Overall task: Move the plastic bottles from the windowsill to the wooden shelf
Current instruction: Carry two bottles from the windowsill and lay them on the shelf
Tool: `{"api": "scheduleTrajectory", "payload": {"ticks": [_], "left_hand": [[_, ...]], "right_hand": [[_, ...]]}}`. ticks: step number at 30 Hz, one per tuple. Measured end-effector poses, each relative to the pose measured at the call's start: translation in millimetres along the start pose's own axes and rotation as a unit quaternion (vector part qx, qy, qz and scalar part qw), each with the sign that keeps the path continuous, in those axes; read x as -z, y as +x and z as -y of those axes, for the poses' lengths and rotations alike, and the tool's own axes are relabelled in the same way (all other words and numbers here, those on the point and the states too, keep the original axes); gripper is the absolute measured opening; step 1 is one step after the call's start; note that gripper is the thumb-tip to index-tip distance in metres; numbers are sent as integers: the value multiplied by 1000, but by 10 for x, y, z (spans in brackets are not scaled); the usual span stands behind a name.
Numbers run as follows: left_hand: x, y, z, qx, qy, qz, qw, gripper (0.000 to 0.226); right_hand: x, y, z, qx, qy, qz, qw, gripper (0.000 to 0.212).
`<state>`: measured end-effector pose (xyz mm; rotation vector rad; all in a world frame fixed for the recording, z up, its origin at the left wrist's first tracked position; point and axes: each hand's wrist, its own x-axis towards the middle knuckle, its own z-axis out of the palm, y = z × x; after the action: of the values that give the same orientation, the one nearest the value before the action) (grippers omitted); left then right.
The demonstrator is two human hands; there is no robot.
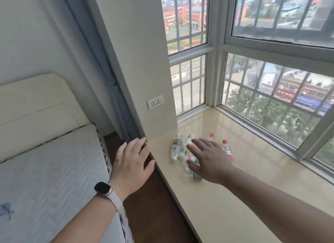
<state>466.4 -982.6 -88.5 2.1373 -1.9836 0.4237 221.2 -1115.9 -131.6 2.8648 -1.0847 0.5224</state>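
Several clear plastic bottles lie on the beige windowsill (235, 197). One with a green label (176, 148) lies at the left, another with a red cap (227, 149) at the right, and a third (191, 168) sits partly under my palm. My right hand (209, 159) hovers over the cluster, fingers spread, holding nothing. My left hand (132, 163), with a watch on its wrist, is open over the sill's left edge near the wall corner. No wooden shelf is in view.
A bed with a white mattress (50, 170) and cream headboard stands at the left. Dark floor runs between bed and sill. A wall pillar with a socket (155, 102) rises behind the bottles. Barred windows (271, 98) enclose the sill at the back and right.
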Motion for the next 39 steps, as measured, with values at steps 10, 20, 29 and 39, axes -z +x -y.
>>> {"api": "scheduleTrajectory", "payload": {"ticks": [10,20,29,39], "left_hand": [[-554,974,30,-1,-18,23,1000,46],[-1002,1843,-100,-92,-11,77,993,48],[-1739,2616,-51,-202,-87,119,968,47],[-2673,3611,670,-311,-198,109,923,48]], "right_hand": [[-514,754,-606,-20,55,-17,998,50],[-759,718,-1136,-122,34,-1,992,51],[-1092,773,-1296,-253,6,50,966,51],[-1504,1628,-1057,-386,-40,107,915,43]]}}
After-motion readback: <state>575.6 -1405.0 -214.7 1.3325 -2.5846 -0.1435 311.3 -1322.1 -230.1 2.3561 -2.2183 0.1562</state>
